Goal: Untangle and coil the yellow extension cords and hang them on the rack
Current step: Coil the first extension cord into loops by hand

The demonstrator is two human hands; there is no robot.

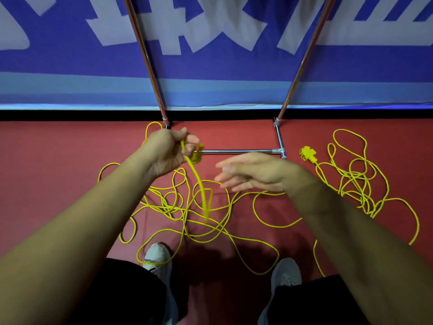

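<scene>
The left hand (167, 151) grips one end of a yellow cord (199, 184) that hangs blurred to the tangle (187, 212) on the red floor (58, 160), the right hand (253, 172) hovers open-fingered beside it — behind them the rack (236, 151), a second tangle (360, 179) to its right.

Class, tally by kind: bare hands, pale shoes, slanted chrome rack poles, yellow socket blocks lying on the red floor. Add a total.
Bare hands: 2
Pale shoes: 2
Slanted chrome rack poles: 2
Yellow socket blocks on floor: 1
Total: 7
</scene>
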